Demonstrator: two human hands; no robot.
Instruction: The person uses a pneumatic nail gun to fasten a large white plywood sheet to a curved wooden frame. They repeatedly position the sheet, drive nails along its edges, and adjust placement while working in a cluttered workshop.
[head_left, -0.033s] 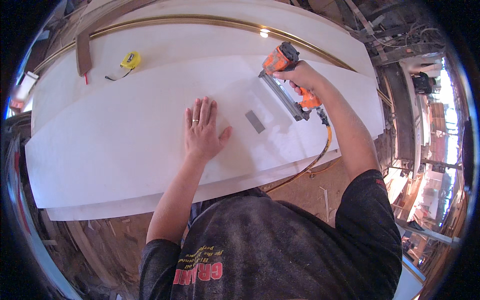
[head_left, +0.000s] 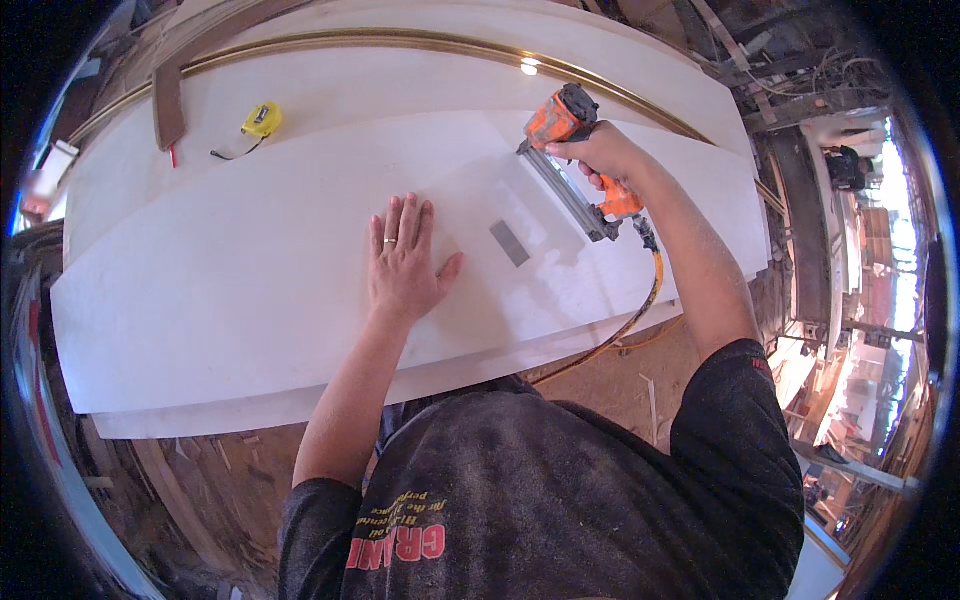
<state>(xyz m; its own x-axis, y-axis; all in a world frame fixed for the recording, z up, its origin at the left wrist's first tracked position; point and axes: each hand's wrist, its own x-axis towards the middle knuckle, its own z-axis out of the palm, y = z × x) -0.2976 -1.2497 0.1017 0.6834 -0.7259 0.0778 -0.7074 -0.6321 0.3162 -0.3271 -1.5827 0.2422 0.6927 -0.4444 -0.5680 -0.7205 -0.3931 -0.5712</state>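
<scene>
My right hand (head_left: 603, 152) is wrapped round the handle of an orange and black nail gun (head_left: 557, 118), which is over the right part of a white panel (head_left: 250, 290). A yellow air hose (head_left: 652, 287) runs from the tool's handle down over the panel's near edge. Flat on the panel, fingers stretched out, lies my left hand (head_left: 405, 262), with a ring on one finger. Between the hand and the tool sits a small grey strip of nails or staples (head_left: 510, 243).
Toward the far left are a yellow tape measure (head_left: 262, 119) and a brown wooden piece (head_left: 168, 110) beside a red pencil-like stick (head_left: 173, 157). Long gold trim (head_left: 400, 38) crosses the far side. Wood scraps (head_left: 250, 475) litter the floor. A person (head_left: 848, 168) is far off at right.
</scene>
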